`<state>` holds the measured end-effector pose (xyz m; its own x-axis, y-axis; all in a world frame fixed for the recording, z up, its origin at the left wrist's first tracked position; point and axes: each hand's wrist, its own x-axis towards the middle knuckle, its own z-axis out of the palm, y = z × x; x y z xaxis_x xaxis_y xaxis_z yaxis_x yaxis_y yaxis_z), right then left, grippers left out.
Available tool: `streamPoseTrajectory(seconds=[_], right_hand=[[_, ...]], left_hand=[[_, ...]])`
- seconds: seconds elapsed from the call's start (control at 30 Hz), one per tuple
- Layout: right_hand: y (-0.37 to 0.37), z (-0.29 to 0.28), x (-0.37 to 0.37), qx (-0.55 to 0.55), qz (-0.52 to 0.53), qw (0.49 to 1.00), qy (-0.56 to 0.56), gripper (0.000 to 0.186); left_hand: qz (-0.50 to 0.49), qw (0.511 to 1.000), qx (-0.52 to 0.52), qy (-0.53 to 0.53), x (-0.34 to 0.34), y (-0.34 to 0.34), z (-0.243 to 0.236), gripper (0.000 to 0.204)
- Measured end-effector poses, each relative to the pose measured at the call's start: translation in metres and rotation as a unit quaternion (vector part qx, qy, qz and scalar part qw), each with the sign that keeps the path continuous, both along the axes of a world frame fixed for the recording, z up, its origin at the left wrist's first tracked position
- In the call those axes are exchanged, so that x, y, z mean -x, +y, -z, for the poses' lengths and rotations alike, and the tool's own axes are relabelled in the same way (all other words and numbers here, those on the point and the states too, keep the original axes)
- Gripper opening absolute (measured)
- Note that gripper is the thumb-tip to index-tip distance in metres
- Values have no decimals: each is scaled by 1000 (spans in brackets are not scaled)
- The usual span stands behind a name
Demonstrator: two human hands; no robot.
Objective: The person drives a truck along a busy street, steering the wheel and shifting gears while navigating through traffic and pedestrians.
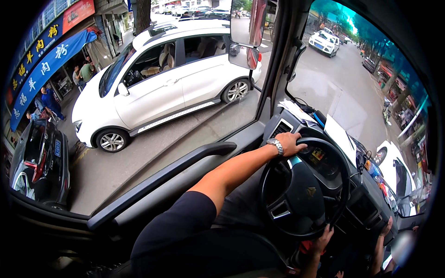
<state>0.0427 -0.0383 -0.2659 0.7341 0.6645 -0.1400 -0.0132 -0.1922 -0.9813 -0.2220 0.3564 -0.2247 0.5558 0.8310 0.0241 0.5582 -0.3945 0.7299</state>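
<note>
Hands [290,142] apart, left arm [236,170] outstretched

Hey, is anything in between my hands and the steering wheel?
Nothing visible is in the way. The left hand is on the upper left of the steering wheel, and the right hand has its fingers at the lower right of the rim. The silver watch is behind the left hand, not under its fingers.

I see hand room between the long, dark door rail [160,181] and round, black steering wheel [306,192], but the person's bare left forearm [238,169] crosses it.
</note>
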Motion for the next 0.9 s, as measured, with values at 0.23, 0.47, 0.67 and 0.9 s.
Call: streamPoseTrajectory(seconds=[0.23,0.47,0.67,0.9], right_hand=[[48,18,12,0,91,996,-23,56],[35,53,-12,178,46,892,-414,54],[21,68,-11,210,7,774,-597,58],[23,67,8,185,44,827,-529,48]], left_hand=[[-6,999,30,-40,13,13,27,59],[-35,995,18,-97,8,14,59,58],[-26,990,31,-132,18,19,66,52],[-10,990,33,-138,18,30,74,51]])
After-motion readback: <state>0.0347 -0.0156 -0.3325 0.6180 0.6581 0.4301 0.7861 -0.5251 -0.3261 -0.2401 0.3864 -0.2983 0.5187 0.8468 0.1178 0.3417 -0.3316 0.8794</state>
